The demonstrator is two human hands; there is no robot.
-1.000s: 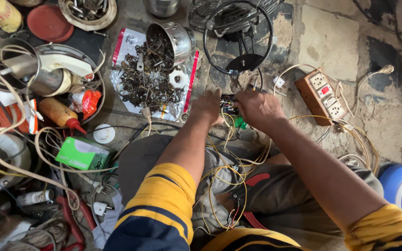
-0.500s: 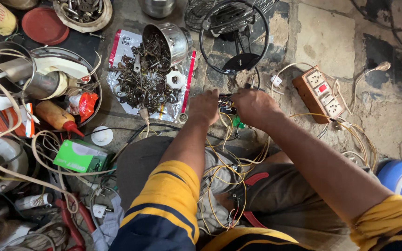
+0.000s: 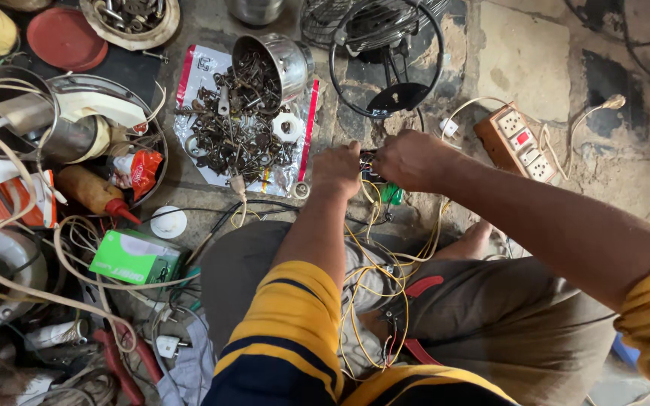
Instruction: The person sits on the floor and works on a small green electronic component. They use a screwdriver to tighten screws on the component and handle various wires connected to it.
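Observation:
My left hand [image 3: 338, 167] and my right hand [image 3: 408, 159] meet just above my knees, both closed around a small dark electrical part [image 3: 368, 167] with a green piece [image 3: 390, 194] hanging below it. Yellow wires [image 3: 374, 252] trail from the part down over my lap. The part itself is mostly hidden by my fingers.
A pile of rusty screws and metal bits [image 3: 238, 128] lies on a plastic sheet beside a tipped steel cup [image 3: 280, 60]. A wire fan guard [image 3: 385, 53] stands behind my hands. An orange power strip [image 3: 517, 143] sits to the right, a green box [image 3: 135, 257] and tangled cords to the left.
Both hands stay together on the small part; their position barely shifts. The camera view has moved slightly.

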